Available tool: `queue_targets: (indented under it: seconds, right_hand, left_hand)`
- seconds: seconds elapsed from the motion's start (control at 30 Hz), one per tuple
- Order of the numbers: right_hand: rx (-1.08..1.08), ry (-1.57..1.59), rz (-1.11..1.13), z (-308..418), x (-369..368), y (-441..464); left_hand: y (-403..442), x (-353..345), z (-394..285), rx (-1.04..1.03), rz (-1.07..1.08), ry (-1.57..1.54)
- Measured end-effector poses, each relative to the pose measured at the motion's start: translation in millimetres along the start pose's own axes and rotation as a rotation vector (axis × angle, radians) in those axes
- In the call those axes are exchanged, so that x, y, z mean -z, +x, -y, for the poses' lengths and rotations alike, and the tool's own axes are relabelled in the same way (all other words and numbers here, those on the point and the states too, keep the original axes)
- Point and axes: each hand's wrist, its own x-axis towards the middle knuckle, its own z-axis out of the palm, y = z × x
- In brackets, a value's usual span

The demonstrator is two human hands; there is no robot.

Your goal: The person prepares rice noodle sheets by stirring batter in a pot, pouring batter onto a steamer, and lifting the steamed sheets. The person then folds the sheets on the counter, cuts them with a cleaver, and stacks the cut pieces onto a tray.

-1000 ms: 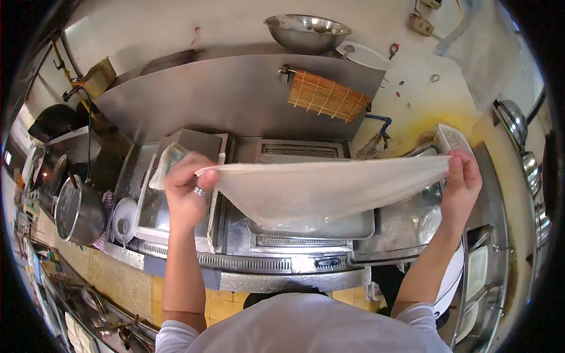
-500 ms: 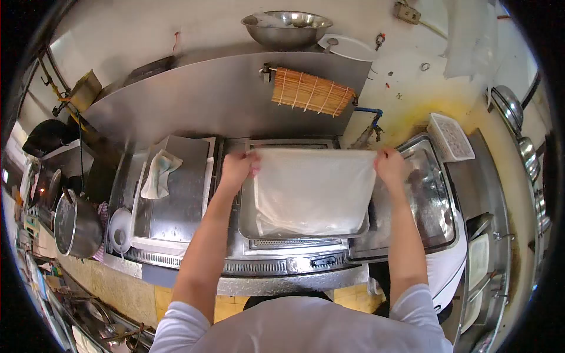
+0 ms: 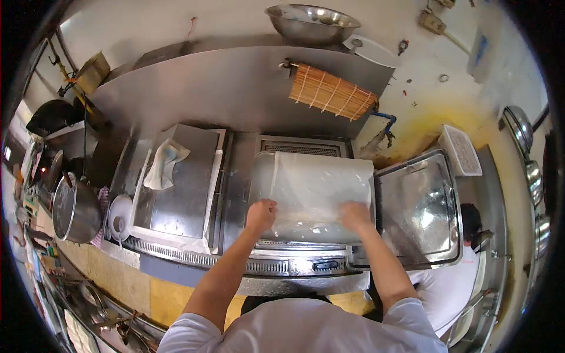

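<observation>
A thin white cloth point(image 3: 323, 179) lies over a metal tray point(image 3: 262, 182) on the steel counter, its far part flat and smooth. My left hand point(image 3: 261, 215) is closed at the left side of the tray, by the cloth's near part; what its fingers hold, if anything, is hidden. Over the near right part of the cloth is my right hand point(image 3: 355, 216), smeared by motion, so its fingers cannot be made out. The cloth's near edge is hard to see between the hands.
An empty-looking metal tray point(image 3: 421, 209) stands to the right, beside a white basket point(image 3: 461, 151). A crumpled cloth point(image 3: 166, 165) lies on a steel lid point(image 3: 182, 203) at left, near a large pot point(image 3: 76, 209). A co-worker point(image 3: 450, 282) is at the lower right.
The cloth was stretched in the air between both hands, then lowered onto the tray. Both hands have moved down toward me and closer together. The co-worker's head has come into view.
</observation>
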Motion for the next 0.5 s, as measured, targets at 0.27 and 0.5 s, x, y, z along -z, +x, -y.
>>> queue_targets:
  seconds: [0.27, 0.5]
  right_hand:
    - [0.155, 0.298, -0.471, 83.8, 59.6, 96.0]
    - [0.225, 0.061, -0.445, 151.9, 29.8, 190.4]
  left_hand:
    - [-33.2, -9.4, 7.4, 0.048, -0.112, -0.185]
    - [-40.6, -1.2, 6.8, -0.021, -0.194, -0.160]
